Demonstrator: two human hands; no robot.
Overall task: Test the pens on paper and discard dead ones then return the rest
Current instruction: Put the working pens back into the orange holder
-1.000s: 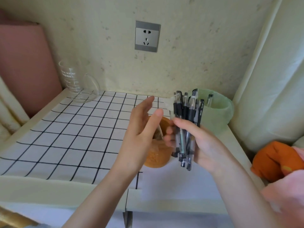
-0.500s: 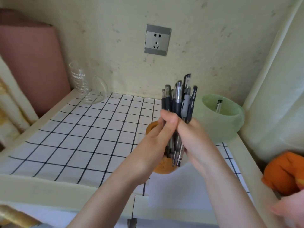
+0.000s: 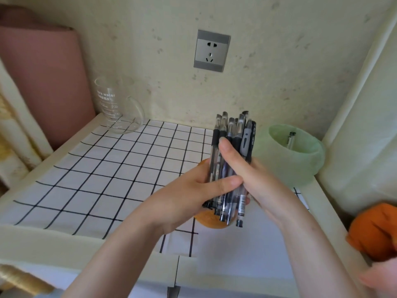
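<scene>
Both hands clasp the pens over the cup.

A beaker (image 3: 117, 108) stands at ten o'clock on the table (image 3: 96, 186), clear of the work. The left hand (image 3: 193, 190) wraps the pens (image 3: 231, 147) from nine o'clock, thumb across the barrels. The bundle stands upright just above the cup (image 3: 211, 221) at its six o'clock. The right hand (image 3: 260, 179) curls round the same bundle from three o'clock, thumb pointing up along it. A green cup (image 3: 300, 166) holding one pen sits at two o'clock. The step looks like readying the bundle for testing. One hand should stay tight on the lot while the other draws a single pen toward the paper (image 3: 236, 254) at five o'clock, so none slip out.
</scene>
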